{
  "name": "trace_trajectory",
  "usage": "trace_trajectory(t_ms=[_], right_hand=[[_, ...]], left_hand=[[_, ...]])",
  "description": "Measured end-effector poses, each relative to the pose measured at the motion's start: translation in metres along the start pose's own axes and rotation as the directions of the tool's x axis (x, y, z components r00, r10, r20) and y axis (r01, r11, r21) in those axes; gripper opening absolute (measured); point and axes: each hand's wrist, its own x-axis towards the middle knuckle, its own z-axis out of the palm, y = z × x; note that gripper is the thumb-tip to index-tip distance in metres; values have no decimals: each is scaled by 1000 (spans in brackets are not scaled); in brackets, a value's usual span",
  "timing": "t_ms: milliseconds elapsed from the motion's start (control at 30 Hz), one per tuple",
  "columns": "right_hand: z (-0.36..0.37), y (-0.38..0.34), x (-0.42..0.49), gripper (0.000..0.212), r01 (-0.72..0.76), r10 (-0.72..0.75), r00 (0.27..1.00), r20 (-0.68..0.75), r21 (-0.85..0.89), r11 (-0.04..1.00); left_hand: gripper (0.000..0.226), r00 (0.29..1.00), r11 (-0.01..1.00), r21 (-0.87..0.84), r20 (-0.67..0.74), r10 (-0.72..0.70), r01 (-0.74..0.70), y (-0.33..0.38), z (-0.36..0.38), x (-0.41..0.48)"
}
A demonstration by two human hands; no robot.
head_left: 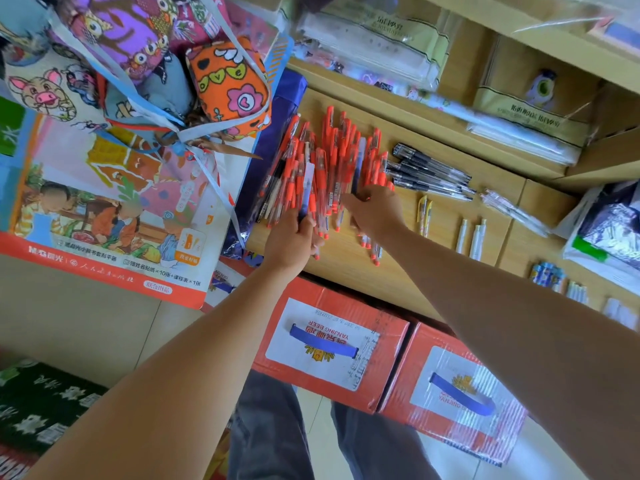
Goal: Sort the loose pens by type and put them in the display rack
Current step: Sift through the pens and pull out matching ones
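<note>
Found a loose heap of orange-red capped clear plastic pens (325, 168) spread on the pale wooden counter (346, 268), left of centre. Found further right, apart from the heap, a row of black-capped clear pens (429, 174), two yellow-clipped pens (424, 213) and a few white pens (471, 237).

Gripping a few pens at the heap's near edge with the left hand (294, 237), fingers curled round them. Holding the right hand (375, 211) palm down on the heap's right side. Cannot tell whether pinching anything, with fingertips buried among the pens.

Read "YANJING BEER", upside down, on the white label of the red cardboard carton (329, 341) below the counter. Read only "YANJING" on the second carton (450, 393) beside it, behind a blue strap. Read "M&G" with Chinese characters on the red lower band of the illustrated poster pack (104, 209) at left. Read "love" on the orange fabric pouch (228, 84).

Could not read the print on the pen barrels: too small. Could not make out the blurred print on the clear-wrapped packets (370, 39) on the shelf above.
</note>
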Motion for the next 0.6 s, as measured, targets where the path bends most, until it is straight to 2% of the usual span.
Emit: trace_trajectory(t_ms=[100, 200, 267, 333, 400, 500, 600], right_hand=[[-16, 3, -14, 12, -29, 7, 992, 127, 172, 985], [-29, 9, -28, 16, -31, -15, 959, 284, 157, 987], [-35, 13, -36, 13, -2, -43, 940, 338, 129, 992], [-40, 18, -43, 13, 26, -66, 933, 353, 117, 993], [-47, 22, -48, 14, 56, -92, 932, 351, 111, 992], [-58, 33, -53, 5, 70, -106, 931, 349, 115, 991], [-67, 47, -57, 19, 76, -129, 933, 337, 167, 983]], left_hand=[[26, 996, 988, -137, -37, -77, 71, 16, 7, -2], [21, 990, 992, -97, -107, -96, 86, 29, 17, 1], [20, 982, 974, -171, -97, -164, 146, 37, 27, 0], [25, 973, 935, -276, -5, -233, 222, 45, 36, -5], [19, 969, 909, -335, 73, -236, 246, 50, 46, -11], [17, 971, 920, -312, 71, -226, 237, 54, 56, -19], [18, 982, 954, -235, 85, -169, 185, 61, 68, -27]])
